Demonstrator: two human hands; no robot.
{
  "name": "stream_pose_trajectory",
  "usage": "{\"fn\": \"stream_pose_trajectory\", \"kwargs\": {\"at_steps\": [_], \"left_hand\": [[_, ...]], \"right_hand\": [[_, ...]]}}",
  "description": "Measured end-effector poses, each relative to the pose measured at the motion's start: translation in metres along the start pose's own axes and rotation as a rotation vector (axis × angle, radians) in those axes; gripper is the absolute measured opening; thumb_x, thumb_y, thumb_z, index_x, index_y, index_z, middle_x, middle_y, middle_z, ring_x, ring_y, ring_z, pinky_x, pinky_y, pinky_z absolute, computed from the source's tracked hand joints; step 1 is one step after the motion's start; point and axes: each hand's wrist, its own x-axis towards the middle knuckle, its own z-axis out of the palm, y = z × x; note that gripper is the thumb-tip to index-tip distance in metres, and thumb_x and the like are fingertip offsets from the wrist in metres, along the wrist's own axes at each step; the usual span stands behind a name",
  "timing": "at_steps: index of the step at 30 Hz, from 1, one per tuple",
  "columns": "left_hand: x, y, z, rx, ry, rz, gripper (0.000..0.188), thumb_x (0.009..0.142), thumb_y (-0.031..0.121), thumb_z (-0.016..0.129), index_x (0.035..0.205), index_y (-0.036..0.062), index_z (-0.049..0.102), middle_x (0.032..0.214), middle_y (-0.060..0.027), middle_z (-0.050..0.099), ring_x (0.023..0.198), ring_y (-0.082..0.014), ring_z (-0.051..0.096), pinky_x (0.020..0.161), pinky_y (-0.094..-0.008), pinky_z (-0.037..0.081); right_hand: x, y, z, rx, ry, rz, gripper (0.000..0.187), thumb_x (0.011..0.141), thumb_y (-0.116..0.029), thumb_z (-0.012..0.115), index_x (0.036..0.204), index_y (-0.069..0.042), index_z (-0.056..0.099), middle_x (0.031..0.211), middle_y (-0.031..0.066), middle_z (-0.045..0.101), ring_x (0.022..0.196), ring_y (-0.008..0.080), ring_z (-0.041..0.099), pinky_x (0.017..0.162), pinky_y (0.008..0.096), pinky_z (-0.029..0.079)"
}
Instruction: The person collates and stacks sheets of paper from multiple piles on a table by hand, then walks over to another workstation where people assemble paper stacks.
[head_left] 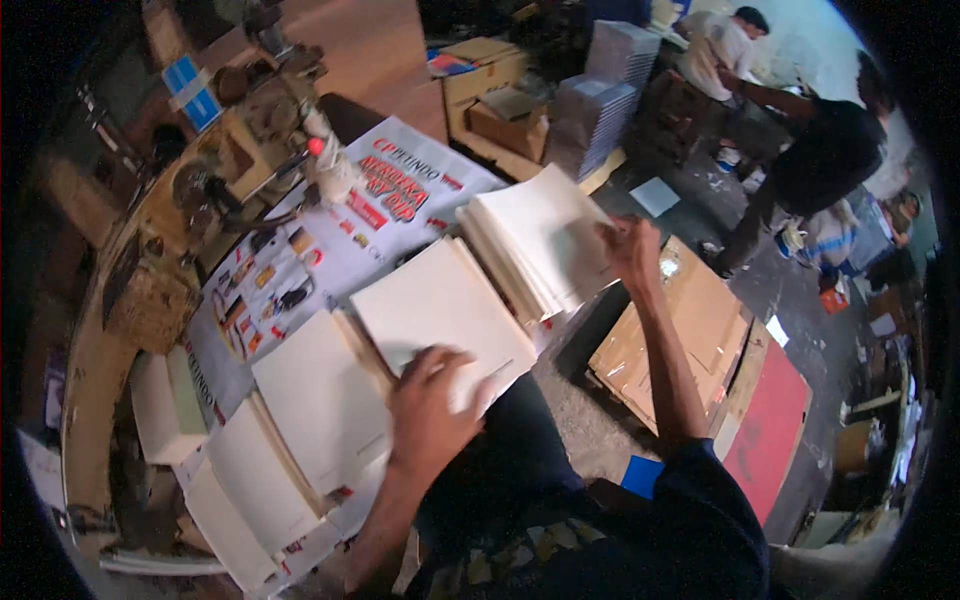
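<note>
Several stacks of cream paper sheets stand in a slanting row along the table's near side. My right hand is at the right edge of the tallest, farthest-right stack, its fingers pinched at the sheets' corner. How many sheets it grips cannot be made out. Over the lower part of the neighbouring stack is my left hand, fingers apart and slightly curled, holding nothing. Further left lie another paper stack and a lower one.
A printed banner covers the table. Worn machinery stands at the left. Right of my legs lies a taped cardboard box beside a red board. Wrapped stacks rise behind. Other people are at the far right.
</note>
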Motion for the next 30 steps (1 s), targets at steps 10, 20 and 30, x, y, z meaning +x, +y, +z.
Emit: {"fn": "stream_pose_trajectory", "kwargs": {"at_steps": [10, 20, 30], "left_hand": [[0.011, -0.016, -0.004, -0.448, -0.194, -0.233, 0.015, 0.086, 0.011, 0.069, 0.087, -0.0032, 0.063, 0.080, -0.0110, 0.067, 0.076, -0.0179, 0.068, 0.072, -0.0298, 0.053], [-0.065, -0.028, -0.085, 0.306, -0.147, -0.220, 0.073, 0.070, 0.043, 0.080, 0.128, 0.0074, 0.054, 0.136, -0.0204, 0.050, 0.135, -0.0313, 0.040, 0.116, -0.0489, 0.010], [-0.094, -0.058, -0.108, 0.030, -0.001, -0.539, 0.039, 0.074, 0.036, 0.080, 0.091, 0.0027, 0.070, 0.083, -0.0118, 0.069, 0.091, -0.0237, 0.068, 0.087, -0.0378, 0.050]], "right_hand": [[0.007, 0.035, -0.018, 0.125, -0.064, 0.008, 0.019, 0.084, -0.017, 0.070, 0.087, 0.001, 0.065, 0.068, 0.0112, 0.060, 0.062, 0.0120, 0.051, 0.060, 0.0318, 0.043], [-0.061, -0.067, -0.001, 0.735, -0.454, 0.159, 0.032, 0.091, -0.010, 0.062, 0.123, -0.006, 0.058, 0.080, -0.0032, 0.061, 0.069, 0.0029, 0.048, 0.061, 0.0202, 0.039], [-0.088, -0.102, 0.036, 0.910, -0.663, 0.624, 0.048, 0.089, -0.022, 0.068, 0.125, 0.006, 0.053, 0.098, 0.0088, 0.067, 0.089, 0.0132, 0.061, 0.079, 0.0264, 0.048]]}}
